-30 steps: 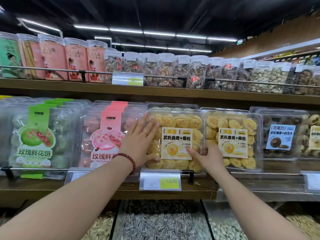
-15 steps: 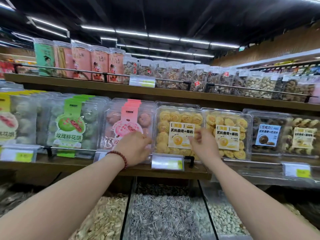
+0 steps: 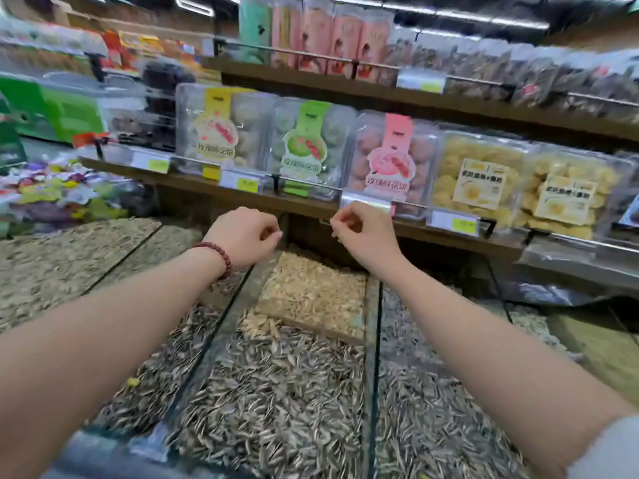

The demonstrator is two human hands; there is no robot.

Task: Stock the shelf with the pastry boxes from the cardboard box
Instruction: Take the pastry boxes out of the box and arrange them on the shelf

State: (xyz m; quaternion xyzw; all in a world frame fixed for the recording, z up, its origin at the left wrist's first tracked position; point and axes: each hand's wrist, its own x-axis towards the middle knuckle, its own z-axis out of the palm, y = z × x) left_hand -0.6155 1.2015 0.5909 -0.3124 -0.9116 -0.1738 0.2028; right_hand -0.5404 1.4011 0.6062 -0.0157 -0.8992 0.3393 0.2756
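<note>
Clear pastry boxes stand in a row on the wooden middle shelf. Two hold yellow cookies; to their left stand a pink-labelled box, a green-labelled box and a yellow-labelled box. My left hand, with a red bead bracelet at the wrist, hovers below the shelf edge, its fingers loosely curled and holding nothing. My right hand hangs beside it the same way, just under a price tag. Neither hand touches a box. No cardboard box is in view.
Bulk bins of striped sunflower seeds and pale seeds lie under my arms, split by glass dividers. Tall pink and green tubs fill the upper shelf. Wrapped candies sit at the left. Price tag holders line the shelf edge.
Both hands have let go of the yellow cookie box and drawn back and down from the shelf, fingers now curled. My view has swung left and downward.
</note>
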